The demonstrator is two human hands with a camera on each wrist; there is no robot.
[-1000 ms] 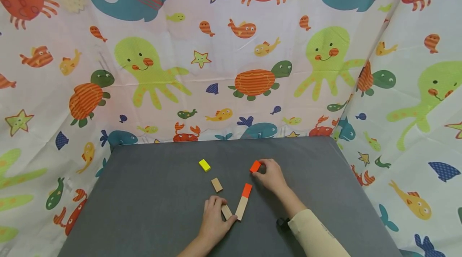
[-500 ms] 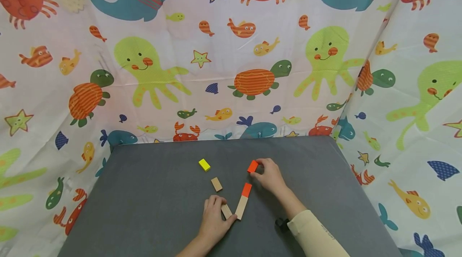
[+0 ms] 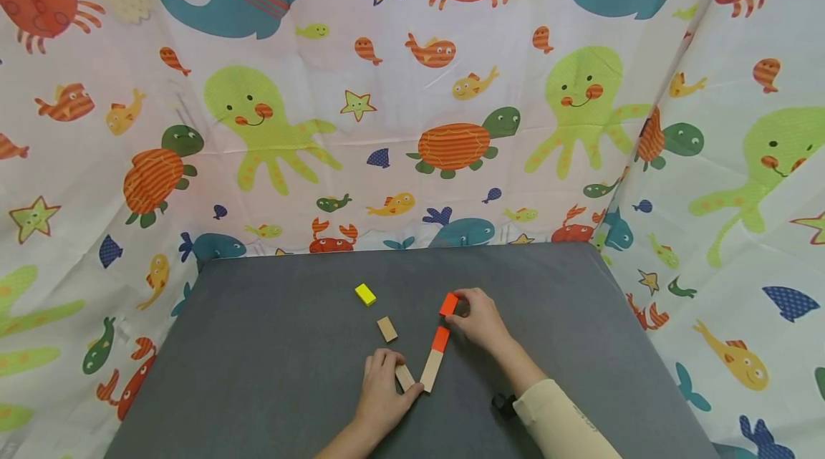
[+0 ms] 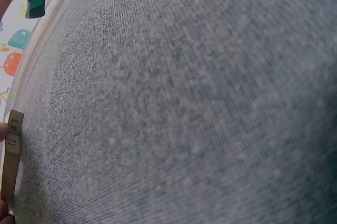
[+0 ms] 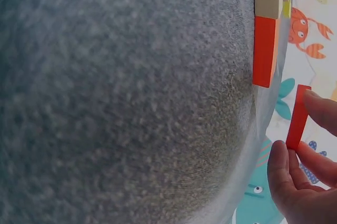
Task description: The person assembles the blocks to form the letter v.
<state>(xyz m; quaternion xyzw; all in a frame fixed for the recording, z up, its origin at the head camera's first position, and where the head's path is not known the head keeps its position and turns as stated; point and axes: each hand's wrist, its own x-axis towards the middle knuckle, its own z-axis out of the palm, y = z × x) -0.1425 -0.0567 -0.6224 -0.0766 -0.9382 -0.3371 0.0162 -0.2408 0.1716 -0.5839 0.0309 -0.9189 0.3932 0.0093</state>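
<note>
On the grey desk, with the two-tone bar of orange and plain wood taken as the landmark, the yellow block lay well to its left and farther back, and a plain wooden block sat nearer, also to the left of the bar. The left hand rested just left of the bar's wooden end, its fingers curled over a short wooden piece that lay just beside the bar, the thumb reaching the bar's near end; in the left wrist view a wooden piece marked with numbers showed against a fingertip. Just beyond the bar's orange end, the right hand pinched a small orange block between thumb and fingers, the block held close to the orange end but apart from it.
</note>
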